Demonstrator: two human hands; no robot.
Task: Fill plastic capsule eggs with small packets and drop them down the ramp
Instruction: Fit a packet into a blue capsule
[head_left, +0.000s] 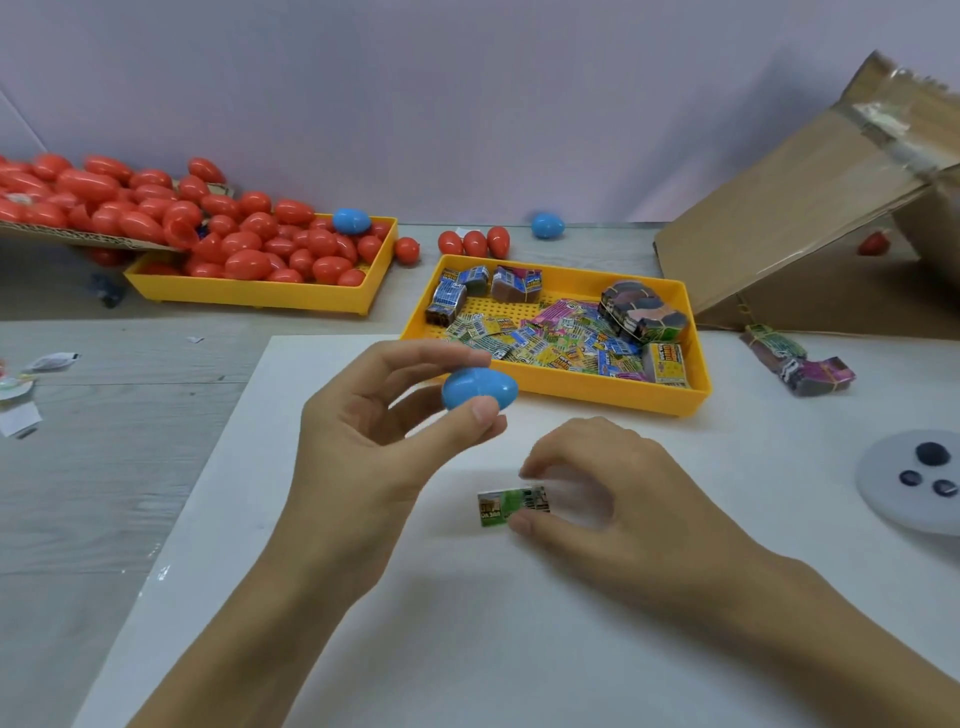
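Now the left hand (363, 431) pinches a blue egg (479, 388) aloft, just above-left of the right hand (597, 488), which pinches a packet (501, 508) lying lengthwise left-right on the counter (467, 623).

One head-worn camera looks forward and down, close over the white mat (363, 649) and both hands.

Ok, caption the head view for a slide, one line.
Left hand holds a closed blue capsule egg while right hand pinches a small green packet above the white mat.
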